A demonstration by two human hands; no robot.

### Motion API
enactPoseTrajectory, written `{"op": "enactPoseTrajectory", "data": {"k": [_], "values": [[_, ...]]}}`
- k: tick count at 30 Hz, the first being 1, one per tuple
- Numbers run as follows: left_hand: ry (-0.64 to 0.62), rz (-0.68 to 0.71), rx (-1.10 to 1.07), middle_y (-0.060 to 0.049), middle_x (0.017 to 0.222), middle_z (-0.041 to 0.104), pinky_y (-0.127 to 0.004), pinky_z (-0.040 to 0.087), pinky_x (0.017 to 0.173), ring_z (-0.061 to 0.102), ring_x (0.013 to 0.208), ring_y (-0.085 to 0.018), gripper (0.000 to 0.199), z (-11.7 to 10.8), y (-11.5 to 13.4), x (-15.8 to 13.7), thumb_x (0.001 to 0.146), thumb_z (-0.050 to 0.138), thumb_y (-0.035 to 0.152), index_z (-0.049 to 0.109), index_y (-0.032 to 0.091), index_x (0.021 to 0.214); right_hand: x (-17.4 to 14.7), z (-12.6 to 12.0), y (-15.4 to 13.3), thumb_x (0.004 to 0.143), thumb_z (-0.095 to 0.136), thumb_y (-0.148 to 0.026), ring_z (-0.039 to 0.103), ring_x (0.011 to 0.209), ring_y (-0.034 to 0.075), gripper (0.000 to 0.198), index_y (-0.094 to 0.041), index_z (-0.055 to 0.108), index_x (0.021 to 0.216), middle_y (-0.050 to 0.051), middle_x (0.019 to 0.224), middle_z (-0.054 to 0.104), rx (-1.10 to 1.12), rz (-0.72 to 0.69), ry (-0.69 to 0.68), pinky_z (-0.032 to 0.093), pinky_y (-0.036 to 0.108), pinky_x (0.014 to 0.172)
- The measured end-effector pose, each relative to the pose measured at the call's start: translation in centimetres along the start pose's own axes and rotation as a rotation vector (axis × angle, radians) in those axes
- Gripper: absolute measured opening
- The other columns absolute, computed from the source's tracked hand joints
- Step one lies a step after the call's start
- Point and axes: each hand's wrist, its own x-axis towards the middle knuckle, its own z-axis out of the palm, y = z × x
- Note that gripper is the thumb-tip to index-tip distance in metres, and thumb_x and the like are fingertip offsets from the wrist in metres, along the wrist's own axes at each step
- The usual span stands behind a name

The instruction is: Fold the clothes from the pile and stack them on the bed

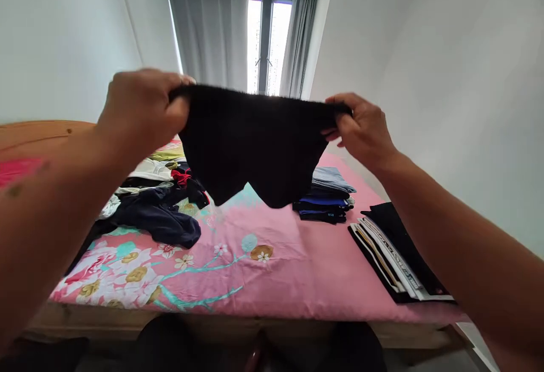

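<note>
A pair of black shorts (pixel 255 145) hangs stretched out in the air between my two hands, its waistband at the top and its two short legs pointing down. My left hand (pixel 147 100) is closed on the left end of the waistband. At the other end, my right hand (pixel 361 128) pinches the waistband between thumb and fingers. Below the shorts lies a bed with a pink floral sheet (pixel 263 281). The shorts hide part of the sheet's far side.
Loose clothes, including a dark navy garment (pixel 157 219), lie heaped on the bed's left. To the right stand a folded stack with blue items (pixel 327 196) and a larger folded stack (pixel 395 258) near the front edge. Behind are grey curtains (pixel 208 32) and a wooden headboard (pixel 51 128).
</note>
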Motion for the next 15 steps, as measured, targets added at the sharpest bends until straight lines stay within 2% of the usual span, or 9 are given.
{"op": "enactPoseTrajectory", "data": {"k": [2, 3, 4, 6, 9, 12, 15], "values": [[0.029, 0.122, 0.205, -0.004, 0.113, 0.061, -0.041, 0.035, 0.103, 0.053, 0.114, -0.026, 0.042, 2.3, -1.2, -4.4, 0.088, 0.038, 0.034, 0.057, 0.022, 0.124, -3.7, 1.3, 1.6, 0.085, 0.04, -0.017, 0.064, 0.075, 0.016, 0.041, -0.025, 0.056, 0.122, 0.002, 0.082, 0.067, -0.136, -0.011, -0.073, 0.049, 0.029, 0.073], [-0.039, 0.141, 0.231, -0.006, 0.111, 0.063, -0.04, 0.041, 0.098, 0.057, 0.108, -0.027, 0.042, 4.1, -2.1, -7.0, 0.085, 0.042, 0.033, 0.058, 0.022, 0.123, -6.1, 2.3, 2.8, 0.084, 0.043, -0.019, 0.064, 0.077, 0.018, 0.041, -0.026, 0.058, 0.121, 0.003, 0.084, 0.068, -0.224, -0.008, -0.139, 0.049, 0.032, 0.074], [-0.173, 0.17, 0.221, -0.008, 0.111, 0.063, -0.039, 0.046, 0.092, 0.06, 0.103, -0.027, 0.044, 6.1, -3.1, -10.0, 0.083, 0.044, 0.033, 0.058, 0.023, 0.123, -8.8, 3.6, 4.1, 0.083, 0.046, -0.021, 0.064, 0.077, 0.02, 0.041, -0.027, 0.059, 0.121, 0.004, 0.088, 0.068, -0.307, 0.004, -0.235, 0.048, 0.033, 0.074], [-0.413, 0.14, 0.161, -0.01, 0.109, 0.063, -0.038, 0.049, 0.086, 0.062, 0.099, -0.027, 0.043, 10.5, -4.9, -16.3, 0.082, 0.042, 0.027, 0.059, 0.02, 0.121, -14.8, 6.5, 6.7, 0.084, 0.044, -0.022, 0.065, 0.077, 0.022, 0.043, -0.028, 0.057, 0.124, 0.006, 0.09, 0.069, -0.393, 0.065, -0.46, 0.048, 0.035, 0.074], [-0.649, -0.041, 0.057, -0.009, 0.1, 0.065, -0.036, 0.052, 0.081, 0.065, 0.092, -0.026, 0.04, 16.5, -6.7, -25.8, 0.082, 0.039, 0.021, 0.062, 0.024, 0.115, -24.1, 10.7, 9.9, 0.084, 0.043, -0.02, 0.066, 0.083, 0.023, 0.042, -0.026, 0.058, 0.123, 0.007, 0.095, 0.069, -0.375, 0.16, -0.675, 0.05, 0.035, 0.076], [-0.728, -0.134, -0.034, -0.009, 0.105, 0.063, -0.036, 0.054, 0.082, 0.064, 0.098, -0.026, 0.038, 19.7, -7.7, -32.9, 0.081, 0.043, 0.023, 0.063, 0.027, 0.113, -31.5, 13.1, 11.3, 0.079, 0.046, -0.017, 0.065, 0.088, 0.024, 0.041, -0.026, 0.063, 0.115, 0.007, 0.098, 0.065, -0.36, 0.207, -0.724, 0.052, 0.034, 0.076], [-0.659, -0.158, -0.079, -0.008, 0.115, 0.059, -0.035, 0.052, 0.091, 0.058, 0.111, -0.026, 0.041, 20.4, -8.4, -36.3, 0.082, 0.047, 0.025, 0.059, 0.028, 0.12, -35.4, 13.5, 11.6, 0.075, 0.051, -0.015, 0.059, 0.104, 0.027, 0.051, -0.029, 0.056, 0.123, 0.008, 0.108, 0.06, -0.34, 0.191, -0.607, 0.05, 0.039, 0.088]]}}
